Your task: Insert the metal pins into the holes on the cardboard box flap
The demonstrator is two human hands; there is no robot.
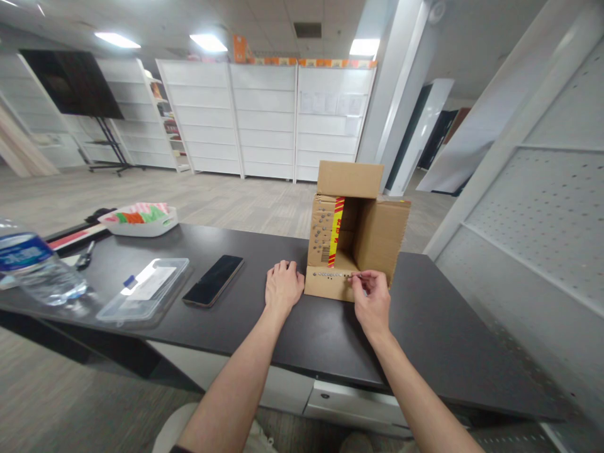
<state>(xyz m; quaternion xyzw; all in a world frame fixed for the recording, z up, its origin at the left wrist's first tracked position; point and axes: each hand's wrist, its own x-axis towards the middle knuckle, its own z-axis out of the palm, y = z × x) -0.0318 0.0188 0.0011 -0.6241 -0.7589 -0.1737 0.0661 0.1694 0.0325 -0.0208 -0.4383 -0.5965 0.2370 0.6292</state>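
Observation:
An open cardboard box (382, 236) stands on the dark desk, its opening facing me. Small round metal heads, perhaps screws or studs, dot its left flap (319, 233), and more form a row along the lower flap (330, 288), ending near several dark holes. My right hand (374, 305) pinches thumb and fingers together at the right end of that row; whatever small piece they grip is too small to name. Left of the box, my left hand (284, 286) rests on the desk with fingers curled under, its thumb side near the box's lower corner. Its fingertips are hidden.
Left on the desk (453, 327) lie a black phone (214, 280), a clear plastic case (146, 289), a water bottle (40, 267) and a white basket (139, 226) with colourful contents. A perforated white panel (542, 207) rises beyond the desk's right edge.

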